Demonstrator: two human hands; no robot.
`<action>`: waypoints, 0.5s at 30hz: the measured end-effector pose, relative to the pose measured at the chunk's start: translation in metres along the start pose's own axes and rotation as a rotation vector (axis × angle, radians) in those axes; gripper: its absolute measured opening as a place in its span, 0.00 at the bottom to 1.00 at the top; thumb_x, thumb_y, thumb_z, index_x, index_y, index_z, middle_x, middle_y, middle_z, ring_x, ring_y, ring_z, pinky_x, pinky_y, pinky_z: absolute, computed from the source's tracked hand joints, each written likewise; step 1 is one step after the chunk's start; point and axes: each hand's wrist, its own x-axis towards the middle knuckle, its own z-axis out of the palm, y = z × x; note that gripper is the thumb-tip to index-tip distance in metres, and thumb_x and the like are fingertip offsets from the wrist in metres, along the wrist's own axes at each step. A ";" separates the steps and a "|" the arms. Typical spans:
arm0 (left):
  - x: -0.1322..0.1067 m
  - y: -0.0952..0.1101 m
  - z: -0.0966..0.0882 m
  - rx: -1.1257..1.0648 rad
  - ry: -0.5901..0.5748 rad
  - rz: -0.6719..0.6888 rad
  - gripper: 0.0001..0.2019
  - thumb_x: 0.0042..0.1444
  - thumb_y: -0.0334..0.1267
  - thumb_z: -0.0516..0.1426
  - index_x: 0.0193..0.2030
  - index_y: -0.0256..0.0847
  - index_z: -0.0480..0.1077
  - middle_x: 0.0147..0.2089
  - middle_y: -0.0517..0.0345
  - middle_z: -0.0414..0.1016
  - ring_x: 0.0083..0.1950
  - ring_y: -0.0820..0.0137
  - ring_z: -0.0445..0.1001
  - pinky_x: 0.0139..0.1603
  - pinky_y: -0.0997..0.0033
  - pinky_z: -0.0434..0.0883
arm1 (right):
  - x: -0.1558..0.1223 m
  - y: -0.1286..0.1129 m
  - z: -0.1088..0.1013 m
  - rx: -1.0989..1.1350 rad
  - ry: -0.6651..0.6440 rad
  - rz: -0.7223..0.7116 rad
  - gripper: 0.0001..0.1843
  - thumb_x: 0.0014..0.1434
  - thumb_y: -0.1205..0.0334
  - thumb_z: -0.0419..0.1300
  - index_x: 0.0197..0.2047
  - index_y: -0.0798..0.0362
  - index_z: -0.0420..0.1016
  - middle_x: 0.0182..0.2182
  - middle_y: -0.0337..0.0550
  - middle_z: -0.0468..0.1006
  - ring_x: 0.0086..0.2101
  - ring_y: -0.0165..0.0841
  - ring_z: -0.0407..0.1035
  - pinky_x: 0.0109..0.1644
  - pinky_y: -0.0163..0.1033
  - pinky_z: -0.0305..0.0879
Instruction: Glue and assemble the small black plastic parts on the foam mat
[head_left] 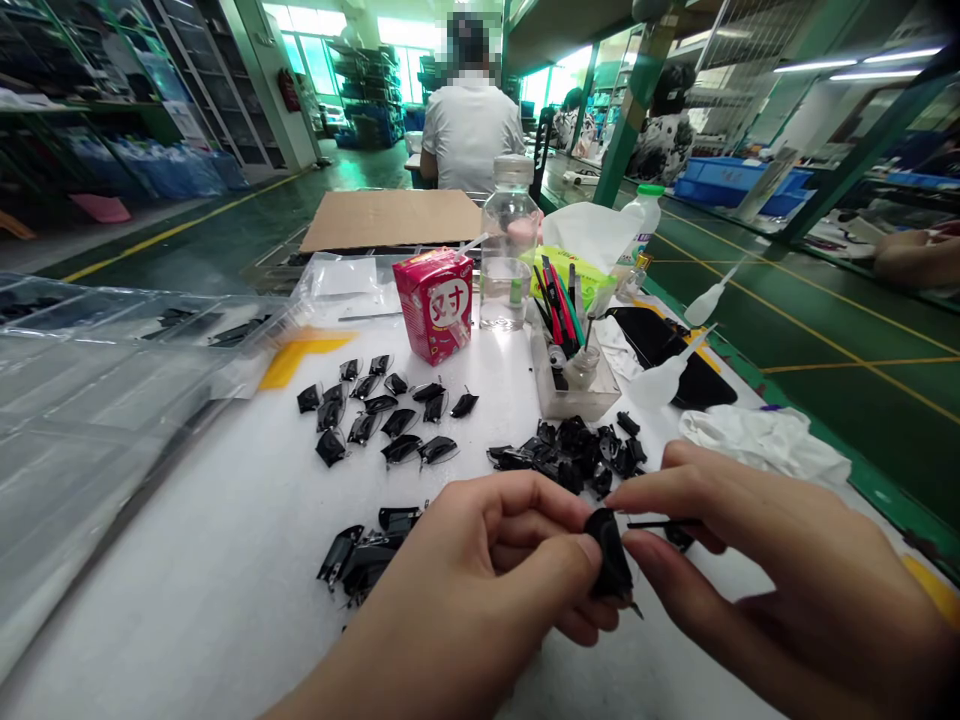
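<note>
My left hand (517, 570) is closed around a small curved black plastic part (611, 565), pinched between thumb and fingers, with a thin tip poking out below. Close on its right, my right hand (780, 580) has index finger and thumb drawn together at the part's edge. Between those fingers runs a thin black rod (660, 523); its far end is hidden by the hand. Just beyond both hands lies a heap of black plastic pieces (574, 450). Several black parts with thin wire loops (401, 422) are spread on the white table (247, 540). More black parts (367, 555) lie left of my left hand.
Clear plastic trays (112, 400) cover the left side. Further back stand a red drink carton (435, 305), a clear bottle (506, 260) and a box of pens and tools (577, 385). White dropper bottles (664, 380) and a white cloth (765, 440) lie right. A person (474, 125) sits ahead.
</note>
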 end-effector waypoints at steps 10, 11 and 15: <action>0.001 -0.003 -0.001 0.060 -0.024 0.054 0.06 0.59 0.36 0.62 0.34 0.36 0.73 0.26 0.62 0.78 0.30 0.74 0.76 0.34 0.78 0.73 | -0.002 0.000 0.002 -0.026 -0.018 -0.001 0.06 0.67 0.68 0.53 0.43 0.50 0.69 0.26 0.35 0.72 0.22 0.27 0.68 0.25 0.31 0.65; 0.000 -0.003 -0.001 0.072 -0.022 0.056 0.07 0.59 0.36 0.62 0.33 0.37 0.73 0.26 0.62 0.77 0.30 0.74 0.75 0.34 0.78 0.73 | -0.001 0.000 0.002 -0.036 -0.015 -0.022 0.06 0.67 0.68 0.53 0.43 0.49 0.69 0.25 0.35 0.72 0.22 0.27 0.68 0.24 0.32 0.64; -0.006 -0.006 0.000 0.126 0.009 0.074 0.08 0.60 0.35 0.61 0.30 0.38 0.71 0.24 0.63 0.76 0.28 0.76 0.74 0.31 0.81 0.70 | 0.003 -0.002 0.003 -0.068 0.007 -0.076 0.08 0.65 0.72 0.51 0.38 0.48 0.65 0.23 0.35 0.73 0.21 0.29 0.70 0.23 0.33 0.64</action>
